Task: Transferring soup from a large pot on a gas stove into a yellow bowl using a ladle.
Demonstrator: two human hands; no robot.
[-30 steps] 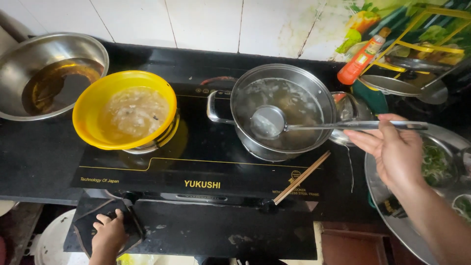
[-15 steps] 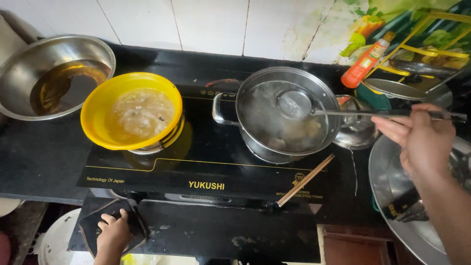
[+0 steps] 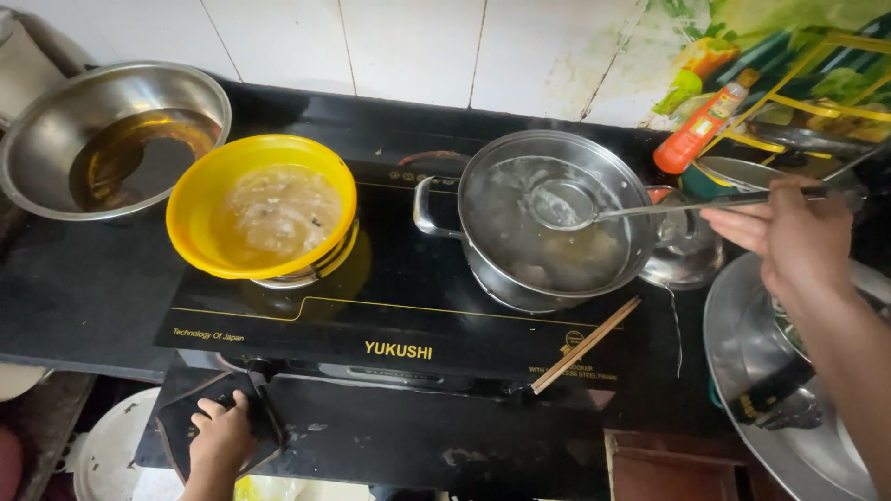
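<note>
My right hand (image 3: 798, 243) grips the long handle of a metal skimmer ladle (image 3: 562, 204), whose round head hangs just above the liquid inside a steel pot (image 3: 483, 249) on the right side of a black two-zone cooktop (image 3: 390, 325). My left hand (image 3: 221, 440) rests on a dark flat piece at the counter's front edge, fingers spread on it. A yellow bowl (image 3: 200, 243) of pale, lumpy liquid sits on a steel pot on the left zone.
A large steel bowl (image 3: 56, 130) with brown liquid stands at far left. Wooden chopsticks (image 3: 585, 345) lie on the cooktop's right front. An orange bottle (image 3: 698, 130) and a small steel lid (image 3: 682, 255) are behind the pot; a big steel tray (image 3: 742, 362) lies right.
The ladle's head has shifted from the pot's middle toward its back and risen. My right hand has moved right and up with the handle. The left hand stayed put.
</note>
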